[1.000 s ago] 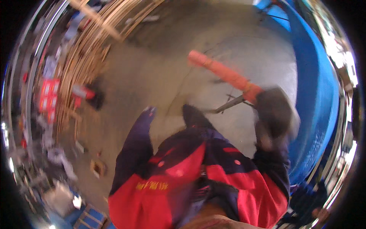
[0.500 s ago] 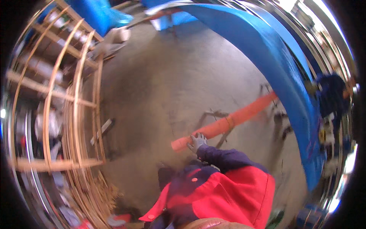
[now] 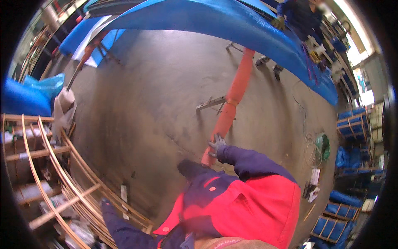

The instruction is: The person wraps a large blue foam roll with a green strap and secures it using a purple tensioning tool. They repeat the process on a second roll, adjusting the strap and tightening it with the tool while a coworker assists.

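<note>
Resting near one end of an orange roll [image 3: 234,92], the right hand [image 3: 217,143] has its fingers spread; the roll slants over a metal trestle [image 3: 212,103]. I can't tell the left hand's fingers.

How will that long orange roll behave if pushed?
The long orange roll is probably stiff, as it runs nearly straight. Its rounded shape suggests it could roll sideways on the metal stand it seems to cross. The smooth-looking wrap may slip under the gloved right hand resting on it.
</note>
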